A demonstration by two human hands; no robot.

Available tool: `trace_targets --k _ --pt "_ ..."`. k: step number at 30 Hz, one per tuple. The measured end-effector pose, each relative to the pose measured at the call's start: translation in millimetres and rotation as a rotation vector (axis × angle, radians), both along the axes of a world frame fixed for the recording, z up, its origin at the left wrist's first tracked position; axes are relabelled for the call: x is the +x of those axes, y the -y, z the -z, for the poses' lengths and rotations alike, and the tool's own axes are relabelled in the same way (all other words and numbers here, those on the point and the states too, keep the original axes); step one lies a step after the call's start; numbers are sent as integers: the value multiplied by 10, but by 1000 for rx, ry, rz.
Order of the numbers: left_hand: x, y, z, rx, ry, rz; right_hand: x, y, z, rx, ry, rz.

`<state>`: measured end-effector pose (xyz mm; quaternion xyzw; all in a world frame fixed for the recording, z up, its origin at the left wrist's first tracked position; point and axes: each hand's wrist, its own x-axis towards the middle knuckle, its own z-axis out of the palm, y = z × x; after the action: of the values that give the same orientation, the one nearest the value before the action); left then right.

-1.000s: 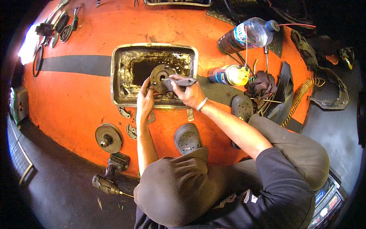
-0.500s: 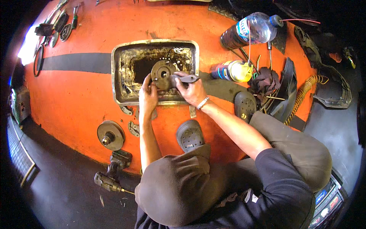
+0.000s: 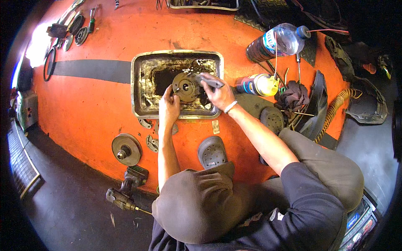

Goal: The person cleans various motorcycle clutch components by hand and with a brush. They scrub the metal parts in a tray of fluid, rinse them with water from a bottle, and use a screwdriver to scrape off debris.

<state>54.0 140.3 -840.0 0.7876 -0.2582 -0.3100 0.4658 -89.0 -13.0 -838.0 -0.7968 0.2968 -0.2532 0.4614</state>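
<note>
In my left hand [image 3: 169, 108] is a round, dirty metal disc [image 3: 180, 82] with a hole in its middle, gripped at its lower left edge by fingers and thumb. It is held over a rectangular metal tray [image 3: 136, 90] wet with dark, oily liquid. My right hand [image 3: 220, 97] is closed around the grey handle of a brush [image 3: 213, 82], beside the disc's right edge. The brush's bristles are hard to make out. Small metal clutch shoes [image 3: 152, 143] lie on the orange floor near my left forearm, with a pulley-like metal disc [image 3: 127, 149] further left.
A cordless impact driver [image 3: 125, 190] lies at the lower left. To the right are a bottle of dark liquid [image 3: 274, 42], a yellow-capped spray can [image 3: 255, 85], a dark rag [image 3: 294, 96] and a coiled hose [image 3: 335, 111]. A second tray [image 3: 203, 7] is at the far edge.
The brush has moved from the disc's face toward its right edge, with my right hand lifted slightly. My left hand still holds the disc. The whole view has shifted slightly.
</note>
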Motion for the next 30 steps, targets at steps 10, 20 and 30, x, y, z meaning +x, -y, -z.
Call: trace_targets --k 10,20,30 --pt "-30 -39 -63 123 -39 -28 -74 56 -34 2 -121 110" --pt "6 32 -151 95 -47 -34 -336 -146 -52 -154 -247 58" --pt "69 6 -132 239 150 74 -175 -2 -189 38 -36 -72"
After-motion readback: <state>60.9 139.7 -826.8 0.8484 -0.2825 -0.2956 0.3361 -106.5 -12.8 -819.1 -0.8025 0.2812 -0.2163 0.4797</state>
